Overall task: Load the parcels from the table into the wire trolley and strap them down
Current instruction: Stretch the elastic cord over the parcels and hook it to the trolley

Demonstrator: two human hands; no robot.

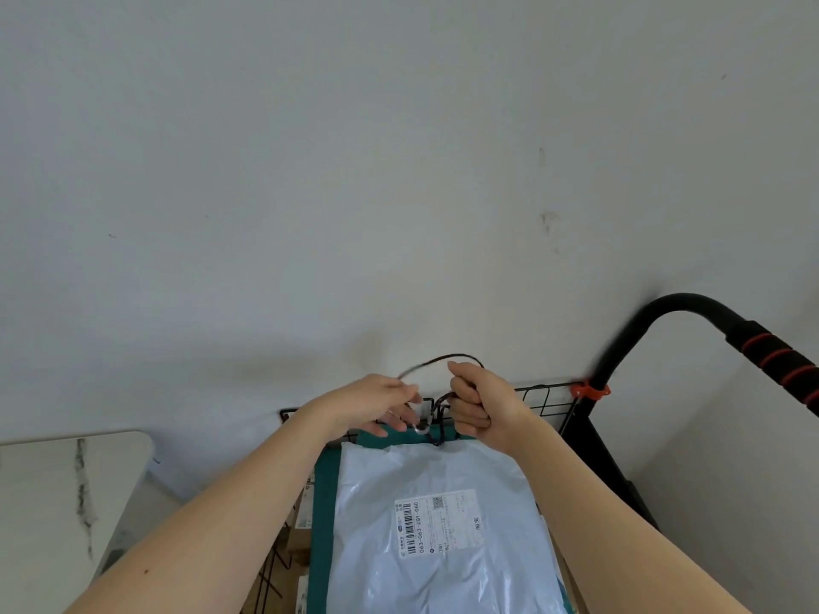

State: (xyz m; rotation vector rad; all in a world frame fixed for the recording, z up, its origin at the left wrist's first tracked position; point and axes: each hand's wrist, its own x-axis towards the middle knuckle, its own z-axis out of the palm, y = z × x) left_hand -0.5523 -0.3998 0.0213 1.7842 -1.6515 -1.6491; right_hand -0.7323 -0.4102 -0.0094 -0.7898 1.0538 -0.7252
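— What's loaded?
— A glossy, crinkled white plastic mailer (425,538), flat and rectangular, lies on a teal parcel (321,525) in the black wire trolley (538,398) at 6 o'clock. Its long axis runs from 6 to 12.
— And the strap?
— A dark braided cord (447,358) arches between the hands over the trolley's 12 o'clock rim. The right hand (483,409) is fisted round it. The left hand (385,403), slightly blurred, pinches it beside a silvery hook (421,426). Both forearms reach forward. A marbled table (66,471) sits at 8 o'clock.
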